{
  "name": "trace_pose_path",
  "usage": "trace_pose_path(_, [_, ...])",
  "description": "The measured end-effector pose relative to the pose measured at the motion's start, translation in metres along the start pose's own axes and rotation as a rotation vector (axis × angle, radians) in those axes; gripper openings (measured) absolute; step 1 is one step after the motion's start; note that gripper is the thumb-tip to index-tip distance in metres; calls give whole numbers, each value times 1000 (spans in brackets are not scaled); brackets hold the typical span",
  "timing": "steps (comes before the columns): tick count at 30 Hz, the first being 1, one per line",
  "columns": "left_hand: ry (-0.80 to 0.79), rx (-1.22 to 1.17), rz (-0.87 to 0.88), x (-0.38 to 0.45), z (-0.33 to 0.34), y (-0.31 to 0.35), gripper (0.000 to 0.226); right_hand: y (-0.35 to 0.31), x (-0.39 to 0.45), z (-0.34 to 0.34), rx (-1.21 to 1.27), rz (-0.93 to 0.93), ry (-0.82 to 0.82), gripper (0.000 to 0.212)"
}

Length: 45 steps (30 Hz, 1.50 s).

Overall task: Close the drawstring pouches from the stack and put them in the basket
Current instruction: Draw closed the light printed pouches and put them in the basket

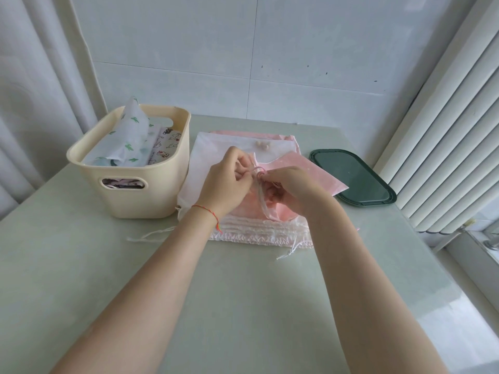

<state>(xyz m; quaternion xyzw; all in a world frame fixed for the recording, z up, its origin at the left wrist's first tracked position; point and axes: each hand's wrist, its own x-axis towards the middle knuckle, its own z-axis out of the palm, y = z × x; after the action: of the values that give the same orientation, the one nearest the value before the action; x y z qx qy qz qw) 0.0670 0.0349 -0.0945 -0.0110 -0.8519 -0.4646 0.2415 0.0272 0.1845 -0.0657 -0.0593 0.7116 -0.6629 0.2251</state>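
Pink pouch [310, 174] is sitting on top of the stack [205, 157], mid-surface, right under both hands. Its long axis runs from near-left to far-right, and the gathered mouth is between the hands. Left hand [229, 182] and right hand [291, 190] each have fingers curled, pinching the pink drawstring [258, 170] at the mouth, looks like mid-tie to me. Cream basket [140, 195] is just left of the stack, so the left hand is nearer. It already holds a cactus-print pouch [129, 139] and a few others. Green lid [353, 179] sits to the right.
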Motion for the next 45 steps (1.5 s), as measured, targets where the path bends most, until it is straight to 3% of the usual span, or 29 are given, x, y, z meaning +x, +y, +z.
trace_pose_path(6, [-16,51,53,-1,1,2,8,0,1,3,71,35,22,6])
trace_pose_path(11, [-5,66,30,1,1,0,6,1,1,1,75,27,12,13])
trace_pose_path(15, [-14,-16,-74,2,3,0,19,3,2,-1,68,-1,-4,16])
trace_pose_path(18, [-63,-116,-186,3,2,-2,17,3,1,-1,7,-45,-9,12])
trace_pose_path(27, [-110,-207,-293,6,-2,-2,26,8,11,-13,-245,-62,184,9])
trace_pose_path(32, [-115,-216,-333,7,-3,-8,32,7,7,-11,-245,-90,267,8])
trace_pose_path(35, [-94,-150,-315,4,-2,-6,45,7,8,-12,-79,-113,332,9])
trace_pose_path(40, [-71,-171,-327,5,-4,-14,37,5,8,-13,361,-52,248,12])
trace_pose_path(45, [-79,22,-292,6,-5,-25,46,9,12,-15,556,-24,301,22])
